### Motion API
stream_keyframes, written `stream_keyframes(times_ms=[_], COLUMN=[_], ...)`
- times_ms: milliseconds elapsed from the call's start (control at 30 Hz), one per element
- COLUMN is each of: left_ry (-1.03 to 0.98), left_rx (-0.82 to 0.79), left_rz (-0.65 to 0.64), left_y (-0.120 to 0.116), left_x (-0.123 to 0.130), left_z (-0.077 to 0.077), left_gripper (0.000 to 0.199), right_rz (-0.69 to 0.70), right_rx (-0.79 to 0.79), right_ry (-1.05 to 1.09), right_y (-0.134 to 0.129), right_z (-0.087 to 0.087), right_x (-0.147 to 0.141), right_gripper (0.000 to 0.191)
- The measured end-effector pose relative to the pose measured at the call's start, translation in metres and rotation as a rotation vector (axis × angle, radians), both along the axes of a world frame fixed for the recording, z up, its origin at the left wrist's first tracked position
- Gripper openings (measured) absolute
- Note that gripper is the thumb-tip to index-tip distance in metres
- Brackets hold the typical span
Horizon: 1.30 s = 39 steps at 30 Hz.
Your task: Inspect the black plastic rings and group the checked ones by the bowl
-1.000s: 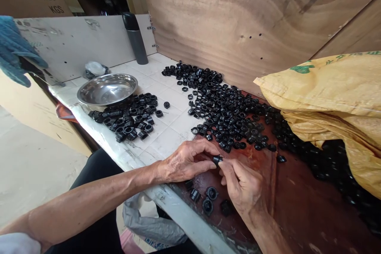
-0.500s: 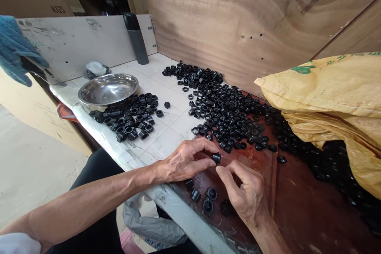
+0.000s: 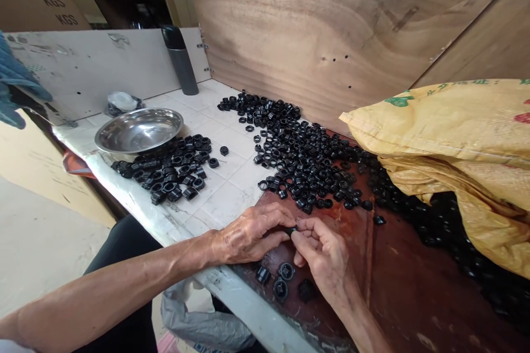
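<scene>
The left hand (image 3: 248, 233) and right hand (image 3: 325, 253) met over the brown board (image 3: 414, 281) beside the tiled tabletop (image 3: 227, 204), their fingers curled and close together. A small black plastic fitting (image 3: 290, 230) sat pinched between the left thumb and forefinger. The right fingertips were right beside it, though whether they gripped it could not be told. A few similar pieces (image 3: 280, 281) lay just below at 6 o'clock, a large scatter (image 3: 306, 160) at 12, and a smaller cluster (image 3: 165, 171) beside a steel bowl (image 3: 138, 130) at 10. A part this small would call for a firm fingertip pinch, kept low over the board so that a slip would land close by.
</scene>
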<state>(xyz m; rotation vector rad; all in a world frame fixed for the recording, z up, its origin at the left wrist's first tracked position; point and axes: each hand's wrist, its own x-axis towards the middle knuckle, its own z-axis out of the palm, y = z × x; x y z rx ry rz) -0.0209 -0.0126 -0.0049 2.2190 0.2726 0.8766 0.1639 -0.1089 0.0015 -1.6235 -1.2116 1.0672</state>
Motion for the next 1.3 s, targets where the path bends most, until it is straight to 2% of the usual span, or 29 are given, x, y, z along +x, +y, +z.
stream_keyframes(times_ms=[67, 133, 167, 200, 267, 333, 400, 467, 567, 733, 800, 867, 933, 1000, 1100, 1200, 1300], left_ry=[0.103, 0.219, 0.267, 0.306, 0.339, 0.318, 0.296, 0.330, 0.385, 0.311, 0.249, 0.212, 0.234, 0.288, 0.332, 0.333, 0.322], left_rx=[-0.031, -0.061, -0.082, -0.118, -0.224, -0.291, -0.244, -0.146, -0.046, -0.044, -0.079, -0.055, -0.004, 0.014, 0.019, 0.049, 0.065], left_rz=[-0.017, -0.031, -0.025, 0.007, 0.160, 0.356, 0.435, 0.411, 0.359, 0.321, 0.438, 0.624, 0.743, 0.721, 0.599, 0.517, 0.444], left_y=[-0.001, -0.001, -0.002, -0.002, 0.000, 0.005, 0.012, 0.021, 0.030, 0.022, 0.018, 0.019, 0.026, 0.034, 0.040, 0.036, 0.030], left_x=[-0.001, 0.000, 0.000, 0.001, 0.004, 0.009, 0.013, 0.018, 0.025, 0.023, 0.016, 0.008, 0.001, -0.003, -0.002, 0.004, 0.005], left_z=[0.004, 0.010, 0.012, 0.014, 0.014, 0.010, 0.002, -0.006, -0.014, -0.013, -0.010, -0.008, -0.009, -0.014, -0.019, -0.020, -0.019], left_gripper=[0.026, 0.017, 0.009, 0.010, 0.024, 0.019, 0.032, 0.042, 0.038, 0.046, 0.038, 0.031, 0.036, 0.041, 0.028, 0.024, 0.031], right_rz=[0.034, -0.021, -0.074, -0.113, -0.102, -0.025, 0.021, 0.027, 0.006, -0.023, -0.043, -0.038, 0.003, 0.047, 0.041, 0.076, 0.107], right_rx=[-0.003, 0.088, 0.157, 0.221, 0.313, 0.358, 0.384, 0.396, 0.396, 0.401, 0.404, 0.402, 0.395, 0.390, 0.370, 0.291, 0.177], right_ry=[-0.115, -0.323, -0.414, -0.479, -0.547, -0.617, -0.687, -0.713, -0.705, -0.691, -0.674, -0.667, -0.667, -0.661, -0.596, -0.510, -0.443], right_y=[0.002, 0.006, 0.009, 0.011, 0.017, 0.021, 0.024, 0.026, 0.027, 0.026, 0.025, 0.023, 0.021, 0.018, 0.018, 0.024, 0.034], right_z=[0.001, -0.001, -0.003, -0.007, -0.015, -0.024, -0.033, -0.039, -0.045, -0.043, -0.041, -0.037, -0.034, -0.030, -0.020, -0.008, -0.003], right_x=[0.008, 0.018, 0.023, 0.027, 0.034, 0.037, 0.039, 0.040, 0.041, 0.041, 0.041, 0.041, 0.038, 0.032, 0.019, 0.004, -0.003], right_gripper=[0.032, 0.038, 0.034, 0.027, 0.024, 0.033, 0.033, 0.028, 0.015, 0.009, 0.012, 0.018, 0.020, 0.017, 0.014, 0.012, 0.014])
